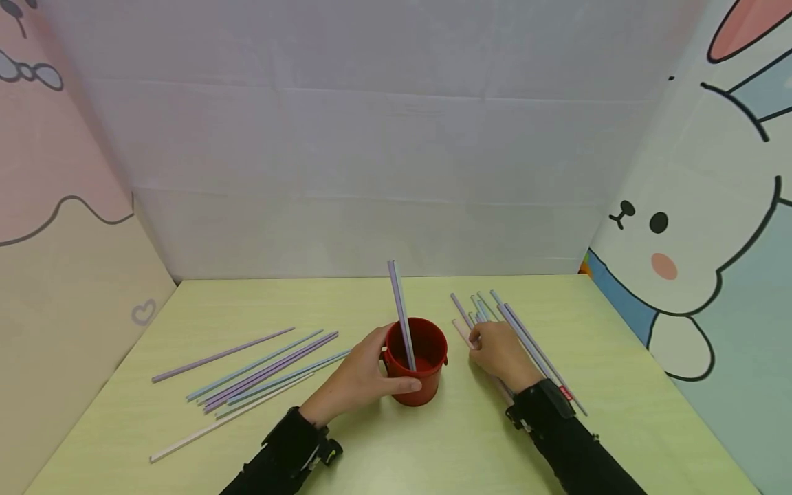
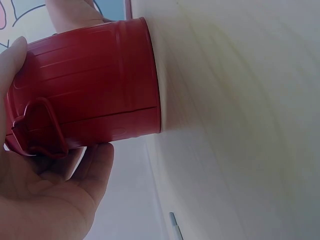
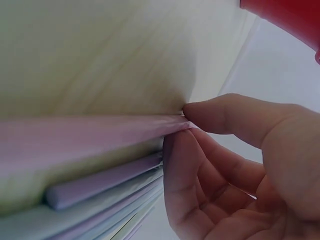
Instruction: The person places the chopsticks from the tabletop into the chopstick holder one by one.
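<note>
1. Bucket, red and upright on the pale yellow-green table, stands between my two hands, with loose sticks lying on either side
2. My left hand grips it from the side, thumb laid across its front and fingers reaching round; in the left wrist view a red wire loop on its wall lies near my palm
3. Two sticks, one lavender and one paler, lean inside the bucket, their tops slanting left, high above the rim
4. My right hand is down among the sticks to the right of the bucket, and I pinch a pink stick between thumb and forefinger; whether its far end touches the table I cannot tell
5. More sticks, a right-hand bunch in lavender and pale blue, lie close beside that hand, the longest running past my wrist
6. Over on my left, a slanting bunch shows purple, blue and pale green, with a lone purple stick behind it and a white stick nearest me
</note>
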The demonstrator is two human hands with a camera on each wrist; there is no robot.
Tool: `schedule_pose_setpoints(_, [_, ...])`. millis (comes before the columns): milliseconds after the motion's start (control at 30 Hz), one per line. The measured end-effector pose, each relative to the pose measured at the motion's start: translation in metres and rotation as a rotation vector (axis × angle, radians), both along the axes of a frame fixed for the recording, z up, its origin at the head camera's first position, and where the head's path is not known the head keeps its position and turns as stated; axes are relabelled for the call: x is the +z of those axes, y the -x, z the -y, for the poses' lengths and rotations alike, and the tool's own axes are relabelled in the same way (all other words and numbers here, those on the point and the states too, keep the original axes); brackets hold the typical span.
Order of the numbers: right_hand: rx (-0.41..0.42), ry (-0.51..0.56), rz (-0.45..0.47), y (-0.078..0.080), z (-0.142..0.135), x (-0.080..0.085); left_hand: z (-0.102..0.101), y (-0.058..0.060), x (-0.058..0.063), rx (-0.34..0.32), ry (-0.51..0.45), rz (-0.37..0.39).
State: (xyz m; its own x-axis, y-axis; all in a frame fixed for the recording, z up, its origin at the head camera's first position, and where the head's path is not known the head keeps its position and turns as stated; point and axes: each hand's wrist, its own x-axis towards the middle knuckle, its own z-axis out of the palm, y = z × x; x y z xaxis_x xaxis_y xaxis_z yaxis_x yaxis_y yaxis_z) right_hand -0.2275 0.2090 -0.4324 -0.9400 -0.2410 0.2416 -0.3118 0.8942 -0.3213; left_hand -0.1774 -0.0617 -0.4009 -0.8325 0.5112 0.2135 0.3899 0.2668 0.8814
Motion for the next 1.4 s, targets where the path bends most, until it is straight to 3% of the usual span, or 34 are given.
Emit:
schedule_pose_setpoints(200, [-0.008,0.024,0.049,0.0,0.002,0.0,0.0,0.001,-0.002,0.0,0.005,-0.006])
schedule_pose_setpoints(433, [-0.004,0.039,0.087,-0.001,0.001,0.004,0.001,0.017,-0.032,0.019,0.036,-0.035])
schedule_pose_setpoints(600, [0.023,0.083,0.07,0.0,-0.005,0.01,0.0,0.008,-0.017,0.009,0.013,-0.037])
schedule_pose_setpoints(800, [0.078,0.17,0.031,-0.006,-0.003,0.041,0.0,-0.001,0.002,0.006,0.009,-0.001])
schedule_pose_setpoints(1100, [0.103,0.317,-0.061,-0.016,0.007,0.083,0.0,-0.001,0.002,0.007,0.013,0.007])
schedule_pose_setpoints(1400, [0.153,0.473,-0.211,-0.021,0.013,0.118,0.0,-0.001,0.002,0.01,0.018,0.002])
